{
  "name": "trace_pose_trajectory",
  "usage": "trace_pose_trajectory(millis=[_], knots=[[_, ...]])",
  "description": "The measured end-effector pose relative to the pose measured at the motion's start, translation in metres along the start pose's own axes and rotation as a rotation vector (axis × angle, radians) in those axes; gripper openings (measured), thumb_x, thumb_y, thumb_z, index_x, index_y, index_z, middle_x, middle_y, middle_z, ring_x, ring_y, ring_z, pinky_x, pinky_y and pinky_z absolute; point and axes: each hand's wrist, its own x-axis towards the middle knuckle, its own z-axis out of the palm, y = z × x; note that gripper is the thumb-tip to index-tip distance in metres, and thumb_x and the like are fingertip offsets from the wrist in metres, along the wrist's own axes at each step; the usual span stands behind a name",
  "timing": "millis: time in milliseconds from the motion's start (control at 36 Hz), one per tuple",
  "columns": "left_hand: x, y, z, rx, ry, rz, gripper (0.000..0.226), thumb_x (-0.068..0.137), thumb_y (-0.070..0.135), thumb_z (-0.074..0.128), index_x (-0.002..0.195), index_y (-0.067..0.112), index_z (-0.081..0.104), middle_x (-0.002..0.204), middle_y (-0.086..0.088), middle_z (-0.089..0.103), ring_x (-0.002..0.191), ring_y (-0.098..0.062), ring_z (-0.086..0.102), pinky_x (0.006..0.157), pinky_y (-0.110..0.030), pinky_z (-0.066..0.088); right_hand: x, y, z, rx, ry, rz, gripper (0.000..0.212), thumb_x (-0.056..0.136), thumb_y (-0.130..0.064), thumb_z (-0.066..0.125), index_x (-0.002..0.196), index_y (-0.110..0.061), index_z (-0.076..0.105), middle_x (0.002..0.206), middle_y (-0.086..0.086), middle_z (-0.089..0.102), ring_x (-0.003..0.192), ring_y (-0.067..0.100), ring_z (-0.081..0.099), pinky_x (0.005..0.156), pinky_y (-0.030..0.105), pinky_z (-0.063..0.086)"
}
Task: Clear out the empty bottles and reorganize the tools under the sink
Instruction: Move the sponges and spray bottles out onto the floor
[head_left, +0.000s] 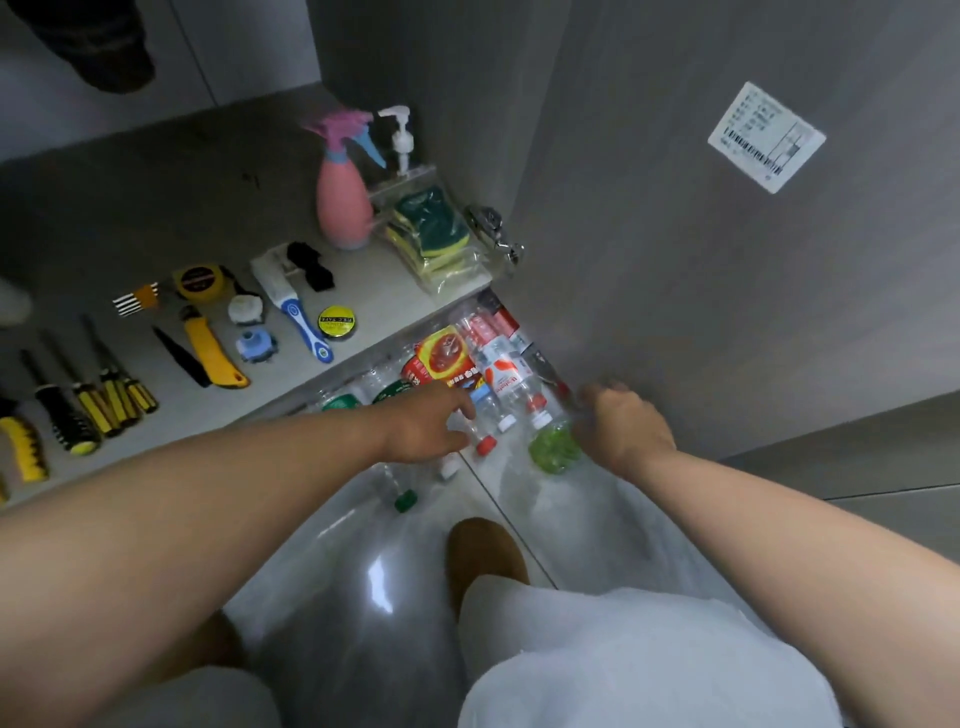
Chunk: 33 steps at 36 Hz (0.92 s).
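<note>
Several empty plastic bottles (498, 374) with red, white and green caps lie heaped in a clear plastic bag (363, 525) on the floor, in front of the cabinet shelf. My left hand (426, 428) reaches over the heap, its forefinger and thumb stretched toward a clear bottle with a red cap (485, 444). My right hand (621, 426) has its fingers curled on the bag's right edge, beside a green-tinted bottle (553, 449). Tools lie in rows on the shelf: screwdrivers (111, 395), a yellow utility knife (213, 351), a tape measure (200, 280).
A pink spray bottle (343, 205), a pump dispenser (401, 137) and a pack of sponges (431, 234) stand at the shelf's back right. The open grey cabinet door (727, 260) stands on the right. My knees and a brown shoe (483, 551) are below.
</note>
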Motion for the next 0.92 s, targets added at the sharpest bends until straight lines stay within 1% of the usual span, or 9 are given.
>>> trace_pose_trajectory(millis=[111,167,250,306,389,556,722,806,917], knots=[[0.002,-0.008,-0.020,0.009,0.141,0.036,0.032,0.095,0.033,0.064,0.127,0.028,0.061,0.128,0.001,0.054,0.109,-0.015,0.054,0.082,-0.024,0.042,0.010,-0.032,-0.021,-0.218,0.238,-0.093,0.033,0.092,-0.037,0.057,0.113,-0.013,0.054,0.120,0.012,0.048,0.088,0.041,0.066,0.064,0.038,0.044],[0.002,-0.015,-0.031,-0.039,0.232,0.012,0.028,0.095,0.032,0.064,0.122,0.027,0.065,0.120,0.002,0.054,0.108,-0.017,0.056,0.084,-0.027,0.046,0.022,-0.057,-0.034,-0.188,0.277,-0.168,0.033,0.091,-0.036,0.058,0.114,-0.013,0.053,0.116,0.011,0.045,0.087,0.039,0.064,0.062,0.037,0.041],[0.004,-0.029,-0.046,-0.235,0.356,-0.055,0.017,0.094,0.024,0.067,0.109,0.020,0.072,0.112,0.002,0.062,0.104,-0.018,0.062,0.087,-0.030,0.051,0.053,-0.100,-0.052,0.042,0.178,-0.291,0.041,0.090,-0.036,0.061,0.124,-0.017,0.051,0.127,0.011,0.042,0.108,0.036,0.056,0.082,0.042,0.052],[0.007,-0.041,-0.053,-0.415,0.416,-0.121,0.010,0.094,0.017,0.067,0.102,0.015,0.072,0.109,-0.005,0.070,0.102,-0.021,0.066,0.090,-0.034,0.054,0.076,-0.128,-0.059,0.146,0.130,-0.359,0.050,0.087,-0.034,0.066,0.131,-0.018,0.048,0.134,0.011,0.039,0.121,0.034,0.049,0.098,0.044,0.050],[0.009,-0.062,-0.063,-0.620,0.487,-0.187,0.013,0.096,0.011,0.062,0.104,0.007,0.072,0.107,-0.008,0.073,0.101,-0.020,0.066,0.088,-0.027,0.053,0.113,-0.166,-0.062,0.118,0.155,-0.393,0.067,0.084,-0.036,0.069,0.140,-0.015,0.039,0.142,0.016,0.035,0.134,0.037,0.037,0.106,0.047,0.044],[0.011,-0.098,-0.073,-0.753,0.547,-0.264,0.021,0.097,0.009,0.057,0.112,0.010,0.072,0.108,-0.002,0.070,0.089,-0.009,0.061,0.064,-0.008,0.044,0.177,-0.210,-0.049,-0.051,0.202,-0.267,0.108,0.078,-0.058,0.073,0.157,-0.017,0.012,0.155,0.023,0.027,0.142,0.042,0.031,0.109,0.052,0.039],[0.017,-0.113,-0.067,-0.825,0.549,-0.260,0.020,0.098,0.013,0.057,0.111,0.017,0.072,0.103,0.001,0.069,0.082,-0.004,0.058,0.056,-0.010,0.043,0.203,-0.214,-0.015,-0.079,0.232,-0.067,0.136,0.065,-0.063,0.083,0.158,-0.023,-0.007,0.153,0.023,0.029,0.137,0.041,0.037,0.102,0.053,0.044],[0.023,-0.110,-0.067,-0.859,0.561,-0.257,0.018,0.099,0.012,0.057,0.109,0.018,0.071,0.097,0.002,0.067,0.078,-0.005,0.059,0.051,-0.007,0.042,0.208,-0.212,-0.009,0.009,0.215,-0.001,0.137,0.066,-0.058,0.085,0.157,-0.027,-0.011,0.149,0.021,0.033,0.124,0.042,0.052,0.093,0.051,0.050],[0.027,-0.102,-0.068,-0.923,0.564,-0.264,0.017,0.099,0.014,0.056,0.105,0.020,0.071,0.103,-0.002,0.069,0.094,-0.013,0.065,0.072,-0.022,0.053,0.210,-0.208,-0.012,0.167,0.252,0.009,0.111,0.080,-0.037,0.081,0.157,-0.025,0.003,0.145,0.022,0.040,0.118,0.045,0.057,0.095,0.049,0.049]])
